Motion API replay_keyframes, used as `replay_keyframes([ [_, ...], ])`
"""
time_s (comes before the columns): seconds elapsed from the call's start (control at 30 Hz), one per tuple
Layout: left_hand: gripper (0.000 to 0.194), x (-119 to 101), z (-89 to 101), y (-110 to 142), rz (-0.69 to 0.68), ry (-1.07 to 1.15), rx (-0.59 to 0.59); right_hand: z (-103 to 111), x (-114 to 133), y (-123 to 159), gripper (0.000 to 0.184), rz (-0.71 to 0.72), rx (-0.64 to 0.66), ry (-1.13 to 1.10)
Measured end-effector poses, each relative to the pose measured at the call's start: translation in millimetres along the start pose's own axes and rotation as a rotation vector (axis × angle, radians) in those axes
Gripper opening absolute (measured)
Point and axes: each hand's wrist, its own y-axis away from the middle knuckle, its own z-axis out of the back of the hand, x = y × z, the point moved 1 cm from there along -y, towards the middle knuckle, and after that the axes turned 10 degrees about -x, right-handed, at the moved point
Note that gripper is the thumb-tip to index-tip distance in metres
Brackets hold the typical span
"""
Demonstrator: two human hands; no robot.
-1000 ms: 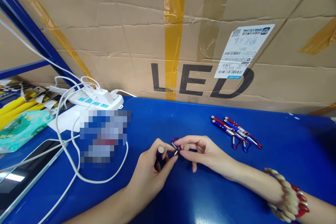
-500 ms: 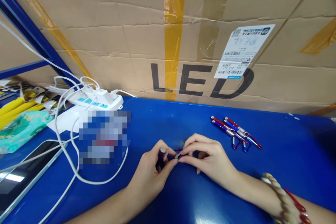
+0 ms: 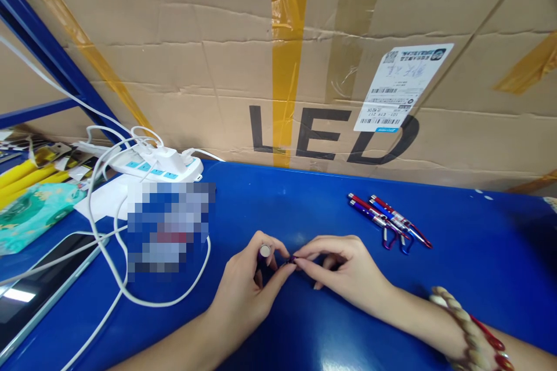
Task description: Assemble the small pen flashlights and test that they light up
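Note:
My left hand (image 3: 248, 281) is closed around a slim purple keychain flashlight (image 3: 263, 252). Its silver round end points up between thumb and fingers; most of the body is hidden. Just to the right, the fingertips of my right hand (image 3: 343, 266) pinch a small dark purple part at the flashlight's clip end, meeting the left thumb and fingertip there. The fingers cover the details of that part. Several similar flashlights (image 3: 387, 217) in red, blue and purple, with carabiner clips, lie together on the blue table (image 3: 348, 330) beyond my right hand.
A large cardboard box (image 3: 209, 58) marked LED stands along the back. At left are a white power strip (image 3: 183, 171) with looping cables (image 3: 174, 303), a phone (image 3: 47, 284), a green soft packet (image 3: 39, 214) and yellow items (image 3: 30, 177). A blurred patch covers something beside the cables.
My right hand has shifted slightly down, and its fingers have drawn closer together over the small part. The left hand has moved a little left, still holding the flashlight.

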Motion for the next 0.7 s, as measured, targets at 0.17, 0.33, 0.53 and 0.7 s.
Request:
replay_keyframes([
  [0.17, 0.012, -1.1, -0.6, -2.2, 0.034, -0.03, 0.007, 1.0, -1.1, -0.3, 0.025, -0.126, -0.002, -0.083],
  [0.33, 0.017, -5.1, 0.0, -5.9, 0.047, 0.012, 0.041, 3.0, 1.4, -0.8, 0.019, -0.031, -0.059, -0.068],
  [0.53, 0.02, -2.4, -1.1, -5.0, 0.139, 0.134, 0.058, 4.2, 1.4, -2.6, 0.012, 0.046, -0.101, -0.058],
  [0.7, 0.019, -2.1, -0.6, -4.8, 0.165, 0.244, 0.096, 2.6, -1.6, -2.6, 0.007, 0.112, -0.086, -0.006],
])
